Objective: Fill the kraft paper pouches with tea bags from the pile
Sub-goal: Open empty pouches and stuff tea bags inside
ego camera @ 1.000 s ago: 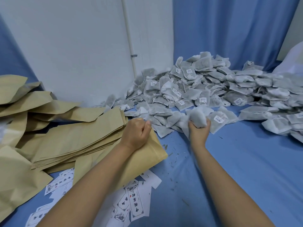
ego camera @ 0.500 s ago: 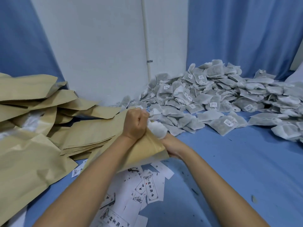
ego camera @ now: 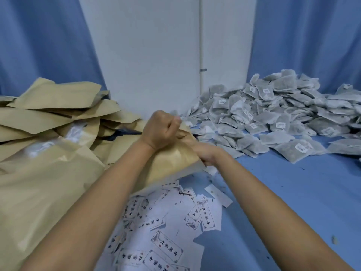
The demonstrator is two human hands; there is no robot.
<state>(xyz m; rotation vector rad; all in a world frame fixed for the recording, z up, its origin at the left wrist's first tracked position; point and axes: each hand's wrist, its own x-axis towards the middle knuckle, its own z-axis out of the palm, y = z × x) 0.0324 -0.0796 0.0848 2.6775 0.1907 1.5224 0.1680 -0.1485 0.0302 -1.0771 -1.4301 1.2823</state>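
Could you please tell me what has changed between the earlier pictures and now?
The right hand carried a fistful of white mesh tea bags leftward from the heaped tea bag pile to the brown kraft paper pouch and pushed into its mouth; its fingers and those bags are now hidden. The left hand still grips the pouch's top; pile and white printed paper labels stayed put.
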